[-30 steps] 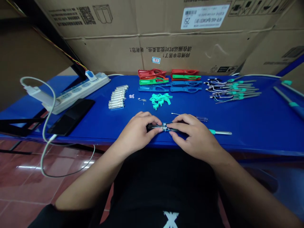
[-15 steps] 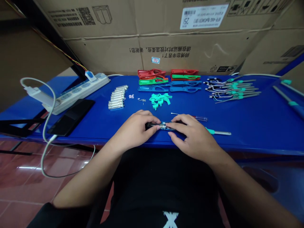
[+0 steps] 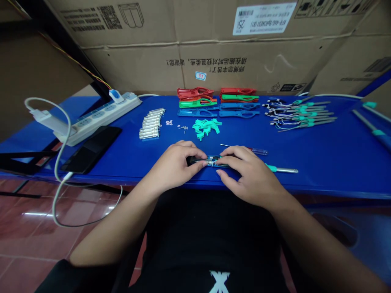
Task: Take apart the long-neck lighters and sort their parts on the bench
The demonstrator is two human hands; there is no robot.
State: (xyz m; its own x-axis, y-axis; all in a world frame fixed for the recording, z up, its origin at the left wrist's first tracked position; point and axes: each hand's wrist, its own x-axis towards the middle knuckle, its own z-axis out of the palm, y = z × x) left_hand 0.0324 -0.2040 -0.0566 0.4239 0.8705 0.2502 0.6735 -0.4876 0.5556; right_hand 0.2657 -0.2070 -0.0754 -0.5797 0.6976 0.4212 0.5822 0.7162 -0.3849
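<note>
A partly assembled long-nosed lighter (image 3: 210,162) lies across the front of the blue table, its clear and metal inner parts showing between my hands. My left hand (image 3: 182,165) is closed around its left end, thumb and fingertips pinching it. My right hand (image 3: 244,169) curls over the right part, fingertips pressed on the inner parts and thumb at the near side. From under that hand a metal tube (image 3: 286,170) with a teal collar sticks out to the right. A screwdriver (image 3: 259,151) with a clear handle lies just behind my right hand.
Teal plastic pieces (image 3: 206,128), clear fuel tanks (image 3: 150,124) and tiny screws (image 3: 183,128) lie behind my hands. Farther back are coloured lighter shells (image 3: 195,103); wired metal tubes (image 3: 305,116) lie right. A phone (image 3: 91,150) and power strip (image 3: 104,118) are left. Cardboard (image 3: 137,69) stands behind.
My right fingertips have shifted very slightly over the lighter's inner parts. Both hands stay in nearly the same place, and the view has moved a little.
</note>
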